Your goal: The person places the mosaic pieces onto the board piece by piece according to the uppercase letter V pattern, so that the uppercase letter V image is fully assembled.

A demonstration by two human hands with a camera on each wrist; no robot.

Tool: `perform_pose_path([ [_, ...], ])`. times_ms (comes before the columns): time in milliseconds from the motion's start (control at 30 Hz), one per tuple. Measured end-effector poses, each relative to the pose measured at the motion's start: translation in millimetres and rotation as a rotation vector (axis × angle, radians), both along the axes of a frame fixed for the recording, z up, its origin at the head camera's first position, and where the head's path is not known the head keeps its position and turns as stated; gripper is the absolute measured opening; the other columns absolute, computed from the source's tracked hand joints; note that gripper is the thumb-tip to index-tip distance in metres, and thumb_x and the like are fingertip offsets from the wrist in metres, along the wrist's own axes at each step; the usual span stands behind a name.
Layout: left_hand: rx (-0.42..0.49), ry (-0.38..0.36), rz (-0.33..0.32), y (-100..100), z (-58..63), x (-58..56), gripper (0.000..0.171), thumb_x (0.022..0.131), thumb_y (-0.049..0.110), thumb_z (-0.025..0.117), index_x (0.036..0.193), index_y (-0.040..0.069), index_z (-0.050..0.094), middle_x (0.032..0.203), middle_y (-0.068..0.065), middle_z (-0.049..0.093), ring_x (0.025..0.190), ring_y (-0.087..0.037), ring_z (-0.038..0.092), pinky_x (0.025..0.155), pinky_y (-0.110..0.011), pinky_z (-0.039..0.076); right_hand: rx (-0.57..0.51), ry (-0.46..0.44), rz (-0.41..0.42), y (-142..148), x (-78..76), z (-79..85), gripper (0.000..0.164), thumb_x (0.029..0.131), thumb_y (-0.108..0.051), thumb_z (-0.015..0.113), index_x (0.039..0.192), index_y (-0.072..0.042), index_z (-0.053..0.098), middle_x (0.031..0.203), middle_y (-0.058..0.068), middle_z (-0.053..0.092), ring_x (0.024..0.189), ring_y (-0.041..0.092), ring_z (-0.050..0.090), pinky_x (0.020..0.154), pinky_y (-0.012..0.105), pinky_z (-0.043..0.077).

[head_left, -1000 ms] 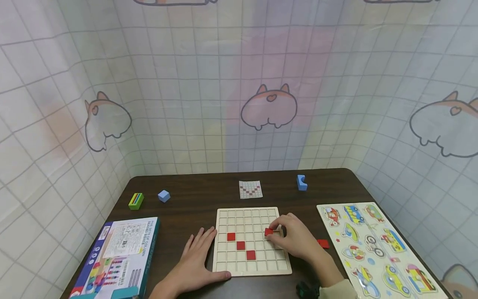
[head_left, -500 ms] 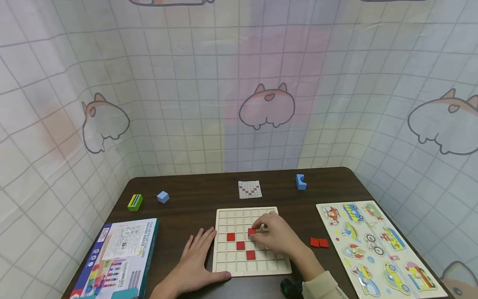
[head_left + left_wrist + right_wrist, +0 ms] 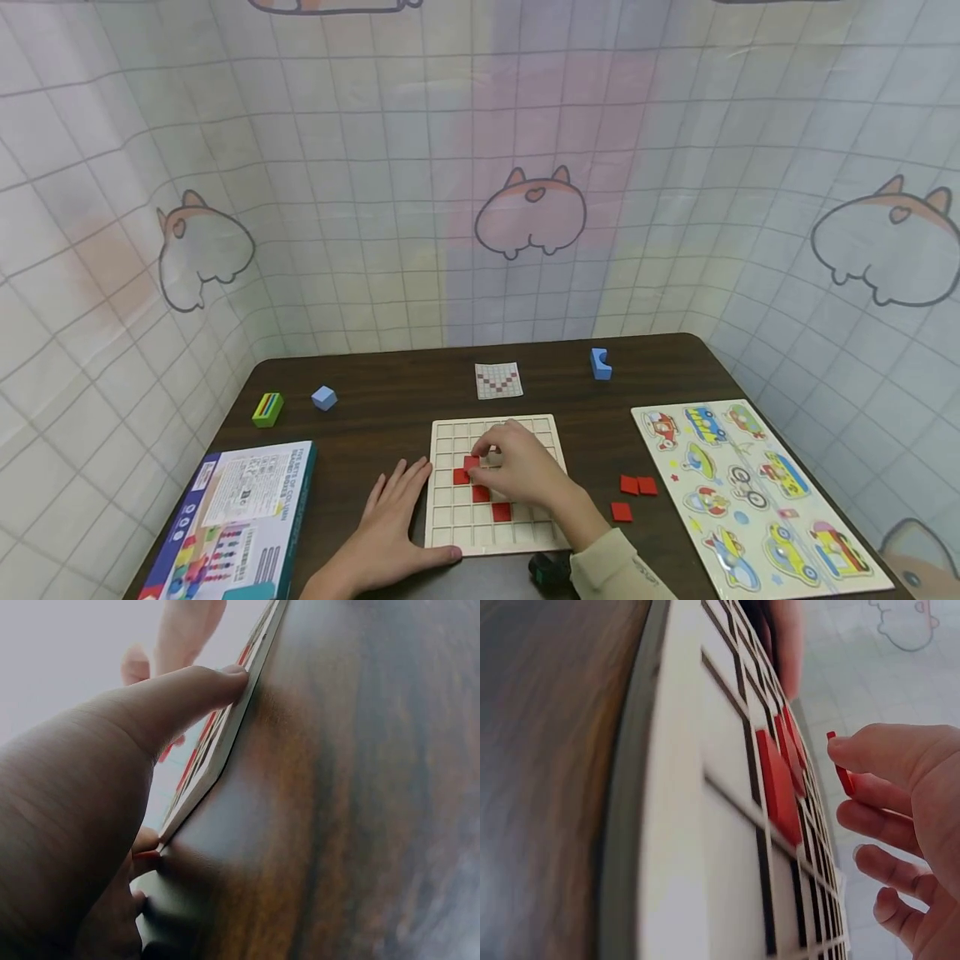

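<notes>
The right hand [image 3: 521, 471] has carried its pinched red tile [image 3: 471, 462] leftward above the grid board [image 3: 450, 536], not yet seated. The left hand [image 3: 390, 523], fingers spread, touches the board's edge.

Card [image 3: 498, 381] behind grid board [image 3: 450, 537], box [image 3: 232, 517] left, puzzle [image 3: 765, 518] right

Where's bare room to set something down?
Bare table lies between the blue cube and the pattern card, and between that card and the blue notched block. Crowded: left hand between box and grid board; red tiles between that board and puzzle board.
</notes>
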State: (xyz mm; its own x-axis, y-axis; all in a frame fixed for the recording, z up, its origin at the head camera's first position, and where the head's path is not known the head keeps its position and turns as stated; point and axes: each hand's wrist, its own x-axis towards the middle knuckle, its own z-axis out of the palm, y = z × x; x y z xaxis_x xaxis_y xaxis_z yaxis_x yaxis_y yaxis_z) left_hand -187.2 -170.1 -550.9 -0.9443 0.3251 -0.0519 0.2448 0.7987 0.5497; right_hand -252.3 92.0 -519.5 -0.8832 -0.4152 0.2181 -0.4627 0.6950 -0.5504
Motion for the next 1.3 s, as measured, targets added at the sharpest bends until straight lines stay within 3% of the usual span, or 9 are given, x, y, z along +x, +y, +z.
perform_pose_path([
  [400,0.005,0.020,-0.010,-1.2,-1.1,-0.5,0.137,0.074,0.093,0.078,0.177,0.018,0.029,0.185,-0.006,0.029,0.175,-0.042,0.013,0.136,-0.077,0.006,0.064,0.003,0.004,-30.3,-12.0,-1.2,0.015,0.095,-0.034,0.087,0.103,-0.022,0.084,0.103,-0.012,0.079,0.099,0.011,0.061,0.090,0.033,0.058],
  [533,0.008,0.019,-0.009,-1.4,-0.6,-0.3,0.137,0.074,0.093,0.078,0.177,0.018,0.029,0.185,-0.006,0.029,0.175,-0.042,0.013,0.136,-0.077,0.006,0.086,0.046,0.016,-38.2,-16.0,-2.6,0.016,0.094,-0.032,0.088,0.102,-0.019,0.085,0.100,-0.009,0.081,0.097,0.010,0.066,0.112,0.041,0.058],
  [667,0.010,0.016,-0.010,-1.4,-0.3,-0.3,0.136,0.074,0.093,0.078,0.177,0.018,0.029,0.185,-0.006,0.029,0.175,-0.042,0.012,0.136,-0.076,0.006,0.108,0.059,0.015,-44.1,-18.3,-1.1,0.016,0.093,-0.030,0.089,0.103,-0.017,0.086,0.100,-0.008,0.081,0.095,0.010,0.068,0.123,0.046,0.051],
  [833,0.010,0.020,-0.013,-1.7,-0.4,-0.5,0.136,0.075,0.092,0.079,0.177,0.018,0.030,0.185,-0.006,0.029,0.175,-0.042,0.012,0.136,-0.076,0.005,0.132,0.050,0.023,-48.3,-19.7,3.2,0.017,0.093,-0.031,0.090,0.103,-0.018,0.086,0.101,-0.007,0.081,0.092,0.011,0.062,0.100,0.038,0.059],
  [1067,0.014,0.022,-0.019,-1.1,-0.9,-1.0,0.136,0.075,0.092,0.079,0.177,0.017,0.030,0.185,-0.006,0.028,0.175,-0.042,0.012,0.136,-0.075,0.005,0.161,0.033,0.007,-50.3,-19.6,6.4,0.018,0.092,-0.032,0.091,0.105,-0.019,0.086,0.102,-0.009,0.080,0.093,0.011,0.059,0.089,0.033,0.058],
  [1167,0.014,0.020,-0.019,-0.9,-1.2,-1.1,0.136,0.075,0.092,0.079,0.177,0.016,0.030,0.185,-0.006,0.028,0.175,-0.042,0.012,0.136,-0.076,0.005,0.181,0.043,0.004,-52.1,-18.5,7.2,0.017,0.092,-0.030,0.091,0.104,-0.019,0.086,0.102,-0.009,0.080,0.096,0.013,0.062,0.091,0.035,0.059],
  [1300,0.012,0.019,-0.016,-1.7,-1.9,-1.2,0.136,0.075,0.092,0.079,0.177,0.016,0.030,0.185,-0.005,0.028,0.175,-0.042,0.012,0.136,-0.076,0.005,0.214,0.074,0.004,-55.8,-16.7,6.2,0.017,0.093,-0.032,0.089,0.105,-0.021,0.087,0.107,-0.007,0.081,0.103,0.018,0.069,0.108,0.041,0.059],
])
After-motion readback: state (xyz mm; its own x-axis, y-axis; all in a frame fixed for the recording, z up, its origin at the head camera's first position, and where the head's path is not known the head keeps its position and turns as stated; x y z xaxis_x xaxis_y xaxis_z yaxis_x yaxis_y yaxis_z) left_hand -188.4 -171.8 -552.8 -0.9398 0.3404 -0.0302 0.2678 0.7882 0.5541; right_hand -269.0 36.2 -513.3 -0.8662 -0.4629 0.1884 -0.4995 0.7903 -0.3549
